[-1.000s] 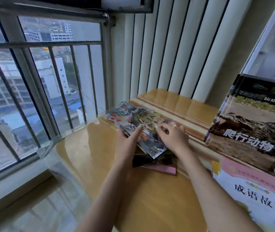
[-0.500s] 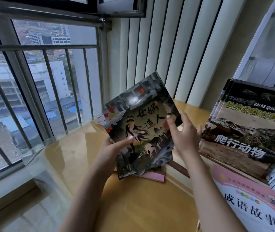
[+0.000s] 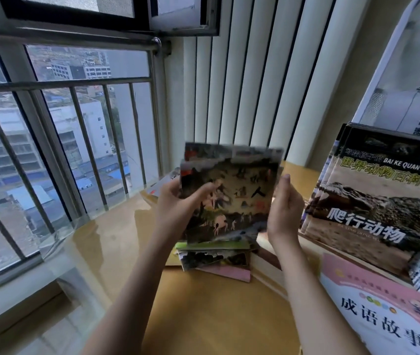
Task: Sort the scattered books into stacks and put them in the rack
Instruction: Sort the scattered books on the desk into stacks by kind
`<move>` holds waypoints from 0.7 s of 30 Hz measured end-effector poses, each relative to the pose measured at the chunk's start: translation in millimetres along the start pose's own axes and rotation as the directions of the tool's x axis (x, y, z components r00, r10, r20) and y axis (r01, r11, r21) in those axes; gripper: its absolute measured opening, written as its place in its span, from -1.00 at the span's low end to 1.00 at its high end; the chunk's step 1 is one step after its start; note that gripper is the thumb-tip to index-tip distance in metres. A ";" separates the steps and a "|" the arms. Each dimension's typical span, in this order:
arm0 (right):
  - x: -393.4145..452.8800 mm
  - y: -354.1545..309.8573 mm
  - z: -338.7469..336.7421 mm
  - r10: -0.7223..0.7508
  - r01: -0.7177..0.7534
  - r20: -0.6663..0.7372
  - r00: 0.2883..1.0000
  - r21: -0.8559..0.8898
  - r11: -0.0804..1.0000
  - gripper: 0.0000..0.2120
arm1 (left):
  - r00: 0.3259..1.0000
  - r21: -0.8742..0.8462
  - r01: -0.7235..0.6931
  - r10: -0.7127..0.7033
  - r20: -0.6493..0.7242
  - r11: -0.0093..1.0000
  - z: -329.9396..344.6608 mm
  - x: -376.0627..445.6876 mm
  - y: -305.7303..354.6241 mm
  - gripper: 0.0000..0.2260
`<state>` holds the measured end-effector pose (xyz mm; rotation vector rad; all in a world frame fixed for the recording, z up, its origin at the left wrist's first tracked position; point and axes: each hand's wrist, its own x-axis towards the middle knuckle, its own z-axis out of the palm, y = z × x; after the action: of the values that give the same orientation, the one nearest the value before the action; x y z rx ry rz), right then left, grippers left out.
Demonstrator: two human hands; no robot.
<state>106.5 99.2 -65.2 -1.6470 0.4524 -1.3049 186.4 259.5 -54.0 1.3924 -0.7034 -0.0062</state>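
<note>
Both hands, left hand (image 3: 178,203) and right hand (image 3: 284,208), grip what looks like several blurred picture books (image 3: 229,193) upright above the desk (image 3: 203,316).

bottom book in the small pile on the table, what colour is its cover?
Pink: the bottom book shows a plain pink cover edge under the pile, seen in the head view.

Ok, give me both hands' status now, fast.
Left hand: grips the left edge of the picture books, thumb across the cover.
Right hand: holds the right edge of the same books, raised above the small pile.
</note>
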 end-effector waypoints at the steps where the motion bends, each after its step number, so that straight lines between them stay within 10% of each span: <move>1: -0.6 -0.9 -0.8 0.041 -0.041 0.003 0.999 0.038 0.998 -0.52 | 1.000 -0.002 0.017 -0.017 -0.025 1.000 3.0 -3.6 -5.9 -0.65; 9: -6.9 12.8 13.5 0.114 -0.118 0.160 0.980 0.016 0.993 -0.88 | 0.998 0.204 0.000 0.014 -0.065 0.979 21.3 -20.2 -39.3 -0.40; 21: -5.6 6.0 15.8 -0.060 0.067 0.041 0.997 -0.197 0.978 -0.68 | 0.984 0.365 -0.057 0.115 -0.139 0.929 37.7 -27.4 -37.7 -0.37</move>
<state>120.2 107.6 -72.9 -1.8599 0.5271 -1.3098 162.2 228.9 -99.6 1.6900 -0.6521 0.3152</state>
